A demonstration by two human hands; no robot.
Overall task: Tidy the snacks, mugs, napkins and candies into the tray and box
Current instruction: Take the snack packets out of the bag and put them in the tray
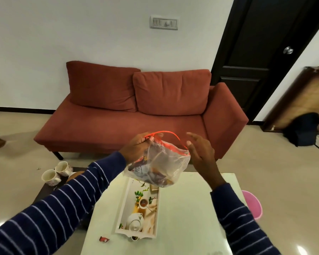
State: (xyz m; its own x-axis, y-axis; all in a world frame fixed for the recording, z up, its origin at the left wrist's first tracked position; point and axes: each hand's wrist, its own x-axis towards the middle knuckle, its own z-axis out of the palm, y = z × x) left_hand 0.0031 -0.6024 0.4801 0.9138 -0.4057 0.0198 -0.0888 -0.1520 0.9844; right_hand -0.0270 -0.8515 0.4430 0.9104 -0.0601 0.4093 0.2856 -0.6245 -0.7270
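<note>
My left hand (pixel 136 146) pinches the red drawstring of a clear plastic bag (pixel 160 166) with snack packets inside, and holds it up above the far end of the white table (pixel 188 214). My right hand (pixel 201 153) hovers beside the bag's right edge with its fingers spread, holding nothing. Below the bag lies a white tray (pixel 156 208) with a printed teapot picture on its floor. A red wrapped candy (pixel 103 239) lies on the table near the tray's near left corner. Two white mugs (pixel 55 173) stand on a dark low table at the left.
A red sofa (pixel 136 115) stands behind the table against the wall. A pink bin (pixel 252 205) is on the floor right of the table. A black bag (pixel 302 129) sits by the dark door at the right.
</note>
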